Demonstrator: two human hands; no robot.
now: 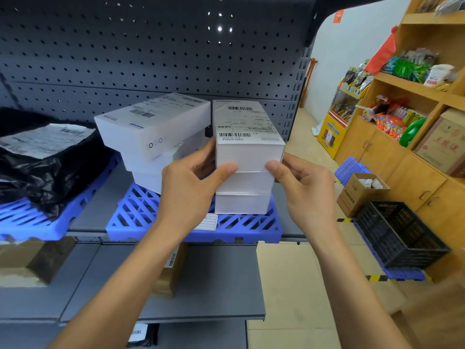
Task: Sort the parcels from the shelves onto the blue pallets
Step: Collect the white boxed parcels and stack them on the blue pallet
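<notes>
2 hands (247,182) hold white box (247,137) over blue pallet (156,222).

Blue pallet (161,222) near edge bare, open slot on it in front of both white stacks. Left stack (153,137) and right stack (245,172) nearly touch, narrow gap between. Black bag (50,167) blocks far left. Pegboard (151,59) closes the far side. Room above stacks open. Floor aisle right free up to black crate (400,235).

Both bare forearms reached forward, the left hand (191,182) and right hand (305,186) facing each other, thumbs pressed inward and fingers curled in a grip.
</notes>
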